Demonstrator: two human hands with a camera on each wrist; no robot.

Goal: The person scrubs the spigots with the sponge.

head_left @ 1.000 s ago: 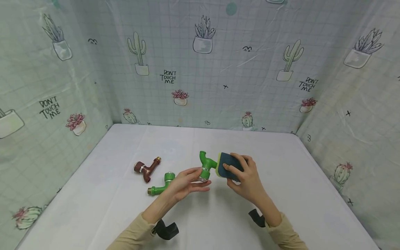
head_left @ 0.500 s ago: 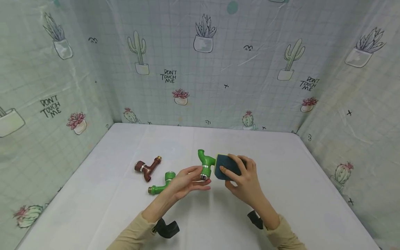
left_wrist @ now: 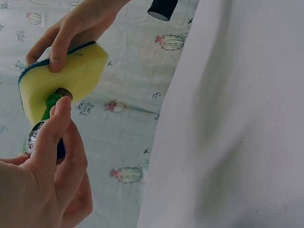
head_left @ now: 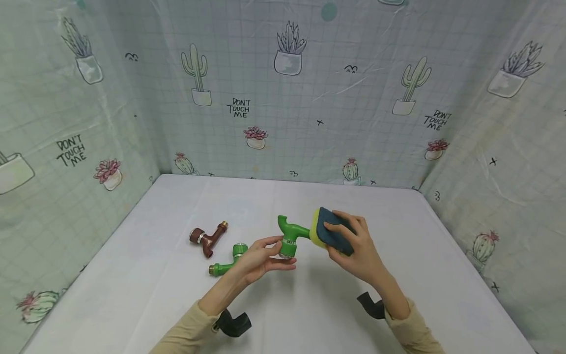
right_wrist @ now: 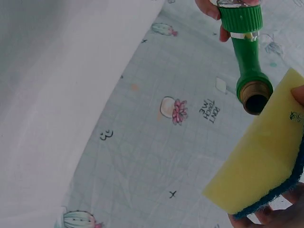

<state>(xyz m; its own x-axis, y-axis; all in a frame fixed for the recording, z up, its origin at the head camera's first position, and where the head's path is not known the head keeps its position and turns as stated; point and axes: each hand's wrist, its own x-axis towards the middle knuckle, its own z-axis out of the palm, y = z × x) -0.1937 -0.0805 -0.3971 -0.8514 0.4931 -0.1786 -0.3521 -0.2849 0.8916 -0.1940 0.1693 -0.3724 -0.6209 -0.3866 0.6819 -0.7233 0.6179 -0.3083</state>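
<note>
My left hand (head_left: 261, 258) pinches a green faucet (head_left: 290, 231) by its ribbed knob, spout pointing up and threaded inlet toward the right. In my right hand (head_left: 360, 248) is a sponge (head_left: 333, 231) with a yellow foam side and a dark blue scouring side. The foam side faces the faucet. In the right wrist view, the brass inlet (right_wrist: 256, 95) of the faucet is right beside the yellow foam (right_wrist: 261, 152); whether they touch, I cannot tell. The left wrist view shows the thumb (left_wrist: 57, 59) of the right hand on the foam.
A brown faucet (head_left: 208, 240) lies on the white table (head_left: 177, 206), left of the hands. Another green faucet (head_left: 225, 268) lies partly behind the left forearm. Black curved pieces (head_left: 234, 324) show by each wrist. Patterned sheets (head_left: 283, 118) stand around the table.
The sponge moved slightly left against the faucet's inlet end, then back right and tilted, showing more yellow foam. The left hand and faucet have hardly moved.
</note>
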